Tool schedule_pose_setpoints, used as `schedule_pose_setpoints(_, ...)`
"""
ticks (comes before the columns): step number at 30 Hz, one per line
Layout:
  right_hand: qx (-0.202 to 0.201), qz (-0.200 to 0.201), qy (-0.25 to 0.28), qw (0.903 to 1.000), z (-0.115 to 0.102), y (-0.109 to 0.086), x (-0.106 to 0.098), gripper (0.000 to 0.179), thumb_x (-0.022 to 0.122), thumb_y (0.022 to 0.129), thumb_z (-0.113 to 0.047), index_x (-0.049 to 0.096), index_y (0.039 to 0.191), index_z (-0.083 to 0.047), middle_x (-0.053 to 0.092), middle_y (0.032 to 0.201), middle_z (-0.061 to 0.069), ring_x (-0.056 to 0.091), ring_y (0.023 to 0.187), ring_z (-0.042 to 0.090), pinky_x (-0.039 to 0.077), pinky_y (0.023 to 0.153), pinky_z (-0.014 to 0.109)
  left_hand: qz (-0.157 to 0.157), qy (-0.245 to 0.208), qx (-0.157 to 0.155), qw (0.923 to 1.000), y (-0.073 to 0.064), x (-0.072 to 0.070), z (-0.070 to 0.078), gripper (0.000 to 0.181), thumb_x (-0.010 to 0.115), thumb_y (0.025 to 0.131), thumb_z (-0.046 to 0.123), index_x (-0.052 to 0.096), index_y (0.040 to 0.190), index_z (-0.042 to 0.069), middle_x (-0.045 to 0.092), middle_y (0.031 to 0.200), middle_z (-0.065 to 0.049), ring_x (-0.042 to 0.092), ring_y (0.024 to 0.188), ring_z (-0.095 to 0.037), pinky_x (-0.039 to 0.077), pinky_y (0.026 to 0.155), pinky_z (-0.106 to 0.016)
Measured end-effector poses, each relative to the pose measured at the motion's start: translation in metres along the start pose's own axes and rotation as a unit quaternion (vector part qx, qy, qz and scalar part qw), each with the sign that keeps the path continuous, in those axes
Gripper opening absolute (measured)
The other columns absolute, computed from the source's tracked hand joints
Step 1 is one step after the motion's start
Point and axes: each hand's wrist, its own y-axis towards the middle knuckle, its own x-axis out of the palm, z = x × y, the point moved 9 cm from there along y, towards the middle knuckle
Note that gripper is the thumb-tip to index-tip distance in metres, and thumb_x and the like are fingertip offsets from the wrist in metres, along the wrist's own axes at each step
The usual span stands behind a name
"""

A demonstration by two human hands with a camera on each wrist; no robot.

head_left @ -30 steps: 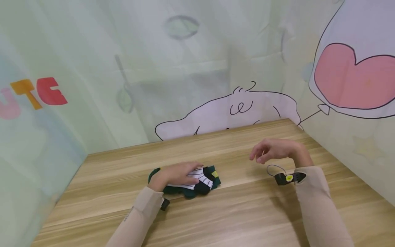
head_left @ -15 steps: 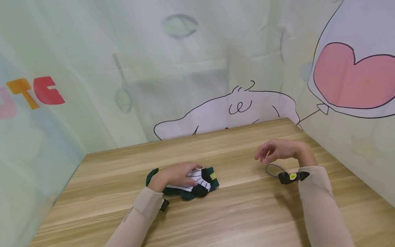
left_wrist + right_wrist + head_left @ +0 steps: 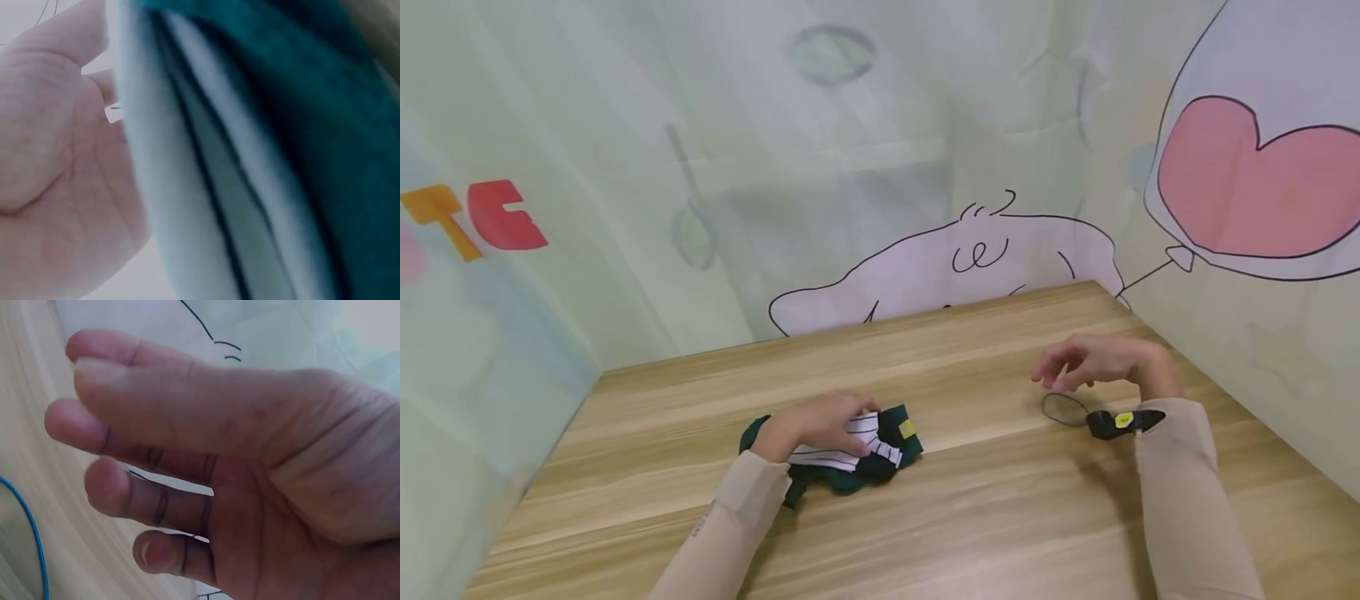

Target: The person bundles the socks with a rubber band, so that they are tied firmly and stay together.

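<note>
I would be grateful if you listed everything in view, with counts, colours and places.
Cloth bundle: 1, dark green, black and striped white, on the table; pieces uncountable
Patch: 1, yellow, bundle's right end
Table: 1, light wood, below everything
Curtain: count unclear, pale green, behind and both sides
Letters: 2, orange and red, left curtain
Leaves: at least 2, pale green, back curtain
Cartoon head: 1, white, back curtain
Balloon with heart: 1 each, pale and pink, right curtain
Cable: 1, blue, near right hand
Wrist devices: 2, black, one per wrist
Sleeves: 2, beige, both arms
Left hand: 1, bare, on bundle
Right hand: 1, bare, above table
</note>
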Motion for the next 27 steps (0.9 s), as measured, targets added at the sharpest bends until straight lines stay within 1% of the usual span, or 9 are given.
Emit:
schedule_pose_setpoints(3,0.01,0.009,0.0,0.9999,0.005,-0.001,-0.002,0.035,0.068,0.092,-0.009,0.062,0.126,0.001,0.063,0.109,0.011,0.055,0.094,0.017,0.043,0.07,0.03,-0.002,0.007,-0.007,0.9999,-0.002,-0.001,-0.001,0.052,0.08,0.087,0.025,0.059,0.128,0.003,0.061,0.12,-0.008,0.056,0.108,-0.023,0.045,0.097,-0.044)
schedule_pose_setpoints(5,0.02,0.015,0.001,0.9997,0.008,-0.001,-0.003,0.034,0.068,0.093,-0.01,0.062,0.125,0.0,0.063,0.108,0.01,0.055,0.095,0.017,0.043,0.07,0.031,-0.002,0.01,-0.007,0.9999,-0.002,-0.001,-0.001,0.051,0.081,0.086,0.026,0.06,0.126,0.002,0.062,0.115,-0.007,0.055,0.103,-0.022,0.046,0.094,-0.043)
schedule_pose_setpoints(8,0.03,0.02,0.004,0.9993,0.012,0.001,-0.004,0.032,0.068,0.094,-0.011,0.063,0.124,0.0,0.063,0.107,0.009,0.054,0.094,0.017,0.042,0.069,0.03,-0.003,0.01,-0.009,0.9999,-0.001,-0.001,-0.003,0.049,0.081,0.086,0.027,0.06,0.124,0.002,0.061,0.111,-0.005,0.055,0.1,-0.02,0.047,0.092,-0.042)
schedule_pose_setpoints(13,0.037,0.021,0.006,0.9991,0.016,0.004,-0.002,0.029,0.067,0.094,-0.011,0.063,0.122,-0.001,0.063,0.107,0.011,0.054,0.092,0.018,0.041,0.067,0.03,-0.009,0.007,-0.014,0.9998,0.0,0.0,-0.005,0.047,0.079,0.087,0.027,0.06,0.124,0.003,0.061,0.109,-0.003,0.054,0.099,-0.018,0.047,0.091,-0.041)
schedule_pose_setpoints(18,0.053,0.028,-0.001,0.9982,0.024,0.007,-0.001,0.024,0.066,0.093,-0.006,0.066,0.117,-0.002,0.063,0.106,0.012,0.054,0.092,0.019,0.041,0.067,0.03,-0.013,-0.001,-0.011,0.9999,0.001,0.0,-0.004,0.044,0.079,0.088,0.026,0.06,0.12,0.004,0.061,0.105,-0.001,0.054,0.096,-0.016,0.047,0.089,-0.039)
schedule_pose_setpoints(21,0.055,0.027,-0.008,0.9981,0.027,0.01,-0.001,0.022,0.066,0.092,-0.003,0.066,0.114,-0.001,0.064,0.104,0.011,0.053,0.089,0.019,0.04,0.066,0.029,-0.017,-0.005,-0.014,0.9997,0.0,0.0,-0.003,0.042,0.079,0.088,0.025,0.06,0.119,0.004,0.061,0.103,0.0,0.054,0.094,-0.016,0.047,0.088,-0.039)
schedule_pose_setpoints(24,0.059,0.027,-0.015,0.9977,0.03,0.012,0.0,0.021,0.067,0.09,-0.001,0.066,0.111,0.001,0.064,0.101,0.01,0.053,0.088,0.018,0.04,0.067,0.029,-0.019,-0.004,-0.019,0.9996,-0.001,0.0,-0.004,0.042,0.078,0.088,0.026,0.06,0.12,0.005,0.061,0.104,0.0,0.054,0.094,-0.016,0.047,0.089,-0.038)
schedule_pose_setpoints(27,0.054,0.029,-0.027,0.9977,0.029,0.015,0.001,0.02,0.07,0.088,-0.001,0.066,0.107,0.003,0.065,0.099,0.008,0.054,0.089,0.017,0.042,0.072,0.031,-0.02,-0.005,-0.024,0.9995,-0.001,-0.001,-0.005,0.043,0.078,0.089,0.027,0.059,0.121,0.005,0.061,0.105,0.0,0.054,0.095,-0.016,0.046,0.089,-0.038)
